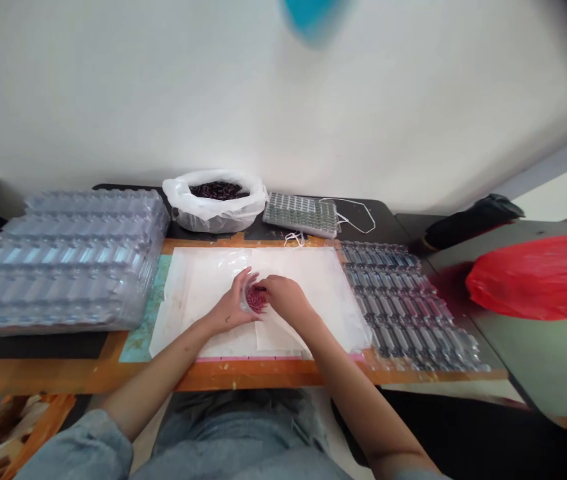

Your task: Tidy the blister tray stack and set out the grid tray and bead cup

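Observation:
Over the white paper sheet (308,280) on the table, my left hand (228,308) is wrapped round a small clear cup (244,296). Inside the cup lie many thin reddish-pink pieces (256,300), too small to name. My right hand (283,297) is at the cup's right rim, its fingers bent together and reaching into the opening. What those fingertips pinch, if anything, is hidden. Just behind the hands a clear, shiny round piece (233,262) lies on the paper.
Stacked clear plastic trays (68,260) stand at the left, and a clear ribbed tray (408,307) lies at the right. Behind the paper are a white-lined bowl (213,217) of dark pieces and a grey gridded block (300,213). A red plastic bag (538,277) sits far right.

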### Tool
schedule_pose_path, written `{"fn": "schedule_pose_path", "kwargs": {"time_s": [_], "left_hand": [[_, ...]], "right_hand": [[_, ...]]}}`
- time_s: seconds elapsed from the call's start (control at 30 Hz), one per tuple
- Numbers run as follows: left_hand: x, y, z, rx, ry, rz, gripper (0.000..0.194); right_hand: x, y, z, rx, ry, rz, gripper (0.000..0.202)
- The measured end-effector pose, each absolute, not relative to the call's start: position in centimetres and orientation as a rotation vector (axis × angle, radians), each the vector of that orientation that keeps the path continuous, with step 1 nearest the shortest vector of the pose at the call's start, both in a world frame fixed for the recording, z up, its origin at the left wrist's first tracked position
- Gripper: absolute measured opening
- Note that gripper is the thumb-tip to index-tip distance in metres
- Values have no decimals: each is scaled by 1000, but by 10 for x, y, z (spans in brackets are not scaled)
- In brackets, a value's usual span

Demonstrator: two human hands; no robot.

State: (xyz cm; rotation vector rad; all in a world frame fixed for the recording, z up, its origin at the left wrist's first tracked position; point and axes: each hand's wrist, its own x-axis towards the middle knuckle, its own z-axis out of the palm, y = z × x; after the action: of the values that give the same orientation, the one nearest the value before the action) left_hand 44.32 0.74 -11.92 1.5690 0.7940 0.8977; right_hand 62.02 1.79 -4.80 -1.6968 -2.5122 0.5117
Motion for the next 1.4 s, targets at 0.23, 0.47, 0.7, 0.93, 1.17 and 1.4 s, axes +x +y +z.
{"fn": "schedule_pose_path", "kwargs": {"time_s": [0.23, 0.47, 0.7, 0.93, 1.17, 1.4], "left_hand": [[438, 5, -127, 1610, 915, 991, 111], [434, 8, -130, 1743, 1127, 1122, 102], [433, 10, -134, 1722, 1067, 1133, 99], [434, 9, -133, 1707, 1055, 1123, 97], [438, 11, -134, 1634, 1175, 1270, 94], [439, 8, -128, 1699, 1063, 1158, 99]], "right_hand": [[632, 0, -27, -1496, -2176, 650, 24], [690, 2, -53, -1672, -1618, 391, 22], [709, -17, -92, -1908, -1692, 278, 17], [699, -15, -107, -1860, -1838, 371, 22], [660, -26, -97, -1340, -2159, 710, 32], [652, -33, -91, -1113, -2072, 853, 31]]}}
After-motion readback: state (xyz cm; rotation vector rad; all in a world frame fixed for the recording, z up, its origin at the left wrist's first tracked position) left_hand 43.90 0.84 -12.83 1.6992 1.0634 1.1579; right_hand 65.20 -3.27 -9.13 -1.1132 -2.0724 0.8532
